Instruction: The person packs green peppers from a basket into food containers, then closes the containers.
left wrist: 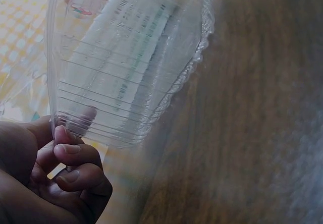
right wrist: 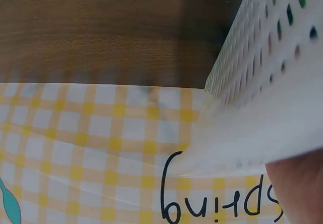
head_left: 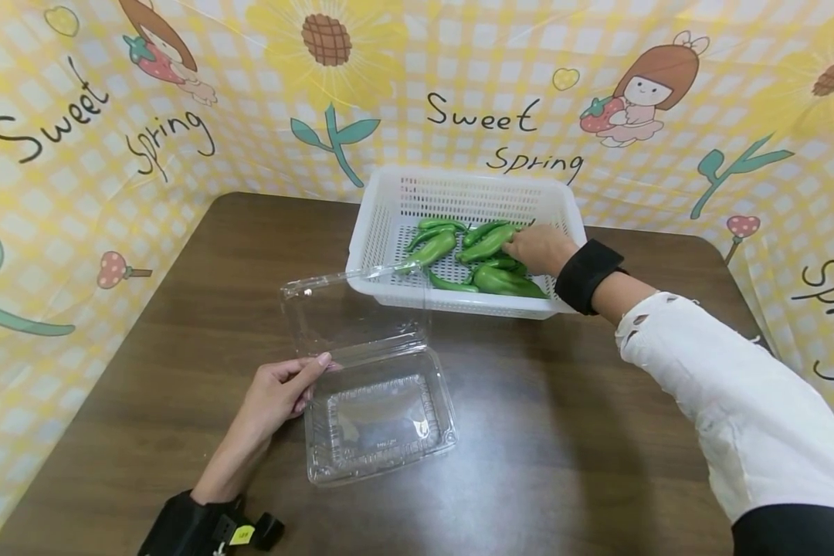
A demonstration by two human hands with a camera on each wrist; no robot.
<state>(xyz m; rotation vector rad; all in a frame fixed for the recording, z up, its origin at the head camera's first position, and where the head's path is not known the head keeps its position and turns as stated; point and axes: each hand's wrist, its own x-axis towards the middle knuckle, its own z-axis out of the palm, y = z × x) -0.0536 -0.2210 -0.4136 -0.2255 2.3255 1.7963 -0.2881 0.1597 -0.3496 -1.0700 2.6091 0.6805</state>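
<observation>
- Between the fingers of my left hand: a clear container, pinched at its edge.
- By the fingertips of my right hand: a green pepper (gripped? I cannot tell) within the white basket.

"Sweet Spring" is printed repeatedly on the checked backdrop; the yellow wrist label cannot be made out.
</observation>
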